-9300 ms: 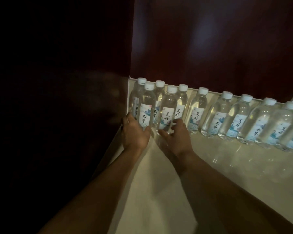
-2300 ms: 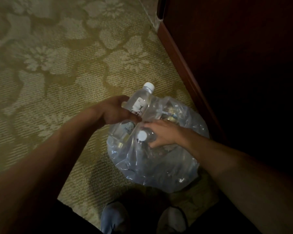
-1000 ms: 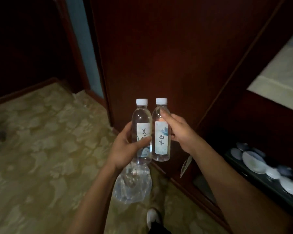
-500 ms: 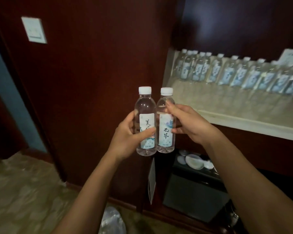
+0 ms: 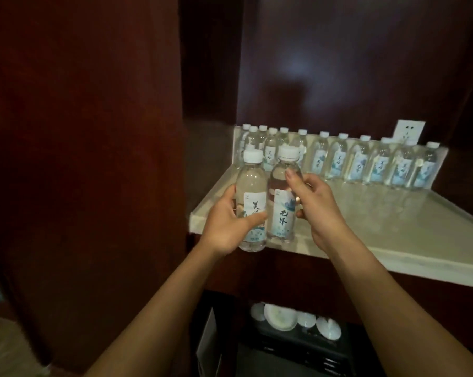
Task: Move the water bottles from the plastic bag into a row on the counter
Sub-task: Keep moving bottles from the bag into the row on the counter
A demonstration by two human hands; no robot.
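Two bottles held, both upright, side by side and touching, in front of the worktop's (image 5: 338,229) front left corner. Left bottle (image 5: 61,202) in the left hand (image 5: 227,227): thumb across the label front, fingers curled round the back, a firm grip at mid-body. Right bottle (image 5: 283,197) in the right hand (image 5: 315,205): fingers wrapped round its right side, index finger up on the shoulder below the cap. Both have white caps and white-blue labels with dark characters.

On the worktop, a row of bottles (image 5: 360,161) stands upright along the back wall, same caps and labels. About twelve caps can be counted; the left end is doubled up, some standing in front of others, and partly hidden behind the two held bottles, so the count is not exact. From the middle rightward they stand singly, close together or touching. The held bottles are well in front of this row, nearest its left end.

One white wall socket (image 5: 406,131) sits above the right part of the row. Dark red wood panel (image 5: 93,131) to the left. Below the worktop, a dark shelf holds about four white dishes (image 5: 284,317); exact number is unclear in the dim light.
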